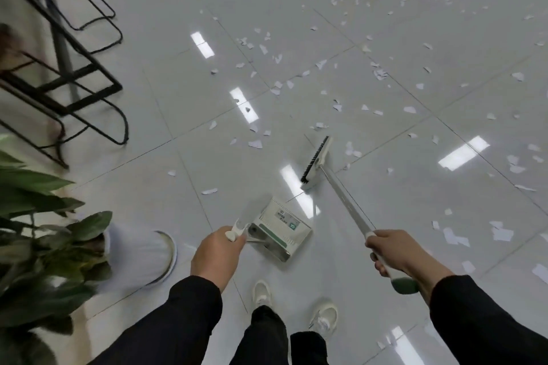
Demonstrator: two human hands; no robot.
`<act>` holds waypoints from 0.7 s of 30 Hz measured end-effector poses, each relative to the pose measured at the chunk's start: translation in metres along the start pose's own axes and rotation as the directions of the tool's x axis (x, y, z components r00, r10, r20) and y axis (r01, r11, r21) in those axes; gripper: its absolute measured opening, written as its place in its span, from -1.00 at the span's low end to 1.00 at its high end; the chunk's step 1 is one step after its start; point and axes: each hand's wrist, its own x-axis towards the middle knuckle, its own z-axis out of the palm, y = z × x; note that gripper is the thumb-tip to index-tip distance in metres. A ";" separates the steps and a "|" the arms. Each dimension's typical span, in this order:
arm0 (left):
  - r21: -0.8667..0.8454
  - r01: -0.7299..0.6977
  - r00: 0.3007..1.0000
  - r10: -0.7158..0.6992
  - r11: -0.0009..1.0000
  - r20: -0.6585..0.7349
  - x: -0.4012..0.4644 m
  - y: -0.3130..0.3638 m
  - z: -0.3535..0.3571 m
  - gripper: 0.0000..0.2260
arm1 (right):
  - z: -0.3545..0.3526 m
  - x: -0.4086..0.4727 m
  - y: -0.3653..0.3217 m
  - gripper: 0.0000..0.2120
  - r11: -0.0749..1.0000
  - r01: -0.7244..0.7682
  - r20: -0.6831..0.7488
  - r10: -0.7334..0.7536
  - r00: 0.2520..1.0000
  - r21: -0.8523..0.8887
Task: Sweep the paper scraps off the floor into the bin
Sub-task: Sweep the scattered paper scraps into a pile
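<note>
Several white paper scraps (380,73) lie scattered over the glossy grey tiled floor, mostly ahead and to the right. My right hand (391,252) grips the pale handle of a broom (345,200) near its green end; the broom head (315,163) with black bristles rests on the floor ahead of me. My left hand (218,255) is closed around the upright white handle of a dustpan (281,227), whose white-and-green pan hangs just above the floor in front of my feet. No bin is in view.
Black metal chair frames (89,80) stand at the upper left. A leafy potted plant (44,231) in a white pot (142,255) sits at the left, close to my left arm. My white shoes (324,317) are at the bottom centre.
</note>
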 end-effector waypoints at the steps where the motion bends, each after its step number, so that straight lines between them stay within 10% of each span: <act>1: 0.000 -0.003 1.000 0.003 1.000 0.007 -0.002 0.001 0.004 -0.62 | 0.004 -0.004 -0.005 -0.89 1.000 0.007 0.002 -0.007 1.000 0.007; 21: -0.234 0.347 0.913 -0.385 0.908 -0.138 0.075 -0.164 -0.123 -0.83 | 0.385 0.082 -0.214 -0.92 0.875 0.233 0.514 0.021 0.857 -0.425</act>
